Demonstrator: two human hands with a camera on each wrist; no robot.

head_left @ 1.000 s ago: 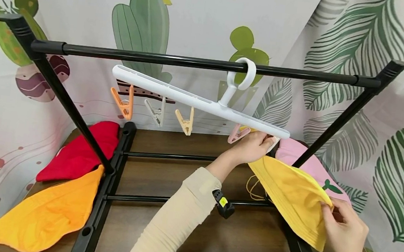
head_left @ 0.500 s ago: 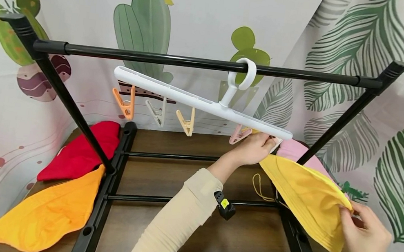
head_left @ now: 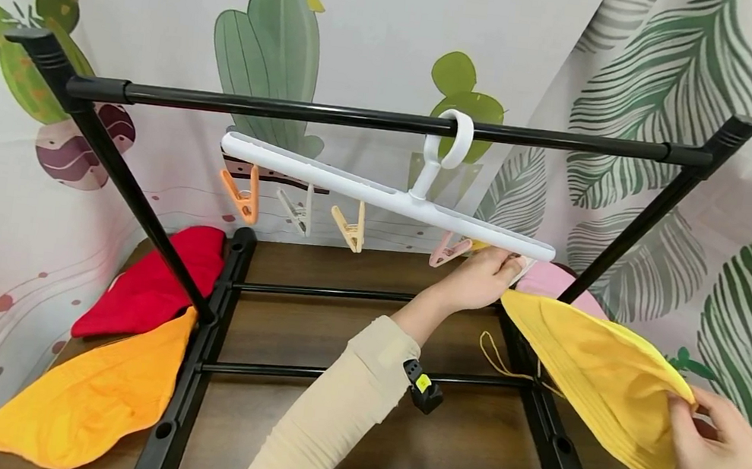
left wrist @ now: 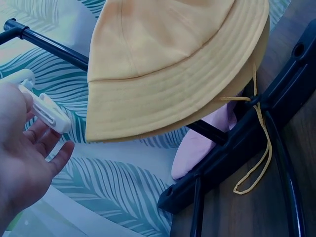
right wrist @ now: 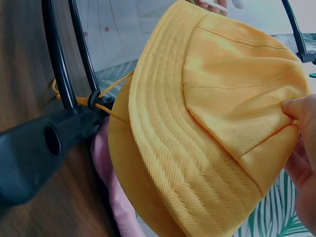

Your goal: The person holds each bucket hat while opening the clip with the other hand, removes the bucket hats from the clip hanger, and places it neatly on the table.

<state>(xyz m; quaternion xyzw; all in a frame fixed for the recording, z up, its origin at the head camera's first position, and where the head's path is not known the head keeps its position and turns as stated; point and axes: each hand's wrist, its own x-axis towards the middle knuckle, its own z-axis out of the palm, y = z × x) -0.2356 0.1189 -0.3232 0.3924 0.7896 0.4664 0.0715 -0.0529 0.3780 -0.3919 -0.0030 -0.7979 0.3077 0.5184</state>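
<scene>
A white hanger point(head_left: 347, 182) hangs by its hook from the black rack's top bar. Along it hang an orange clothespin point(head_left: 243, 194), a grey one, a cream one and a pink clothespin point(head_left: 448, 251). At its right end my left hand point(head_left: 481, 280) pinches a white clothespin point(left wrist: 52, 116), partly hidden by the fingers in the head view. My right hand point(head_left: 724, 454) pinches the crown of a yellow bucket hat point(head_left: 602, 373), whose brim points left and whose yellow cord point(left wrist: 266, 153) dangles. In the left wrist view, a small gap separates hat and white clothespin.
The black rack point(head_left: 395, 120) stands on a brown wooden table point(head_left: 435, 455). Left of it lie a red hat point(head_left: 158, 280) and an orange hat point(head_left: 91, 396). A pink hat point(head_left: 543, 280) lies behind the right upright, partly covered. A printed curtain point(head_left: 384, 29) closes the back.
My right hand has carried the yellow hat to the right, away from the white clothespin. The left hand and the hanger have shifted slightly right as well.
</scene>
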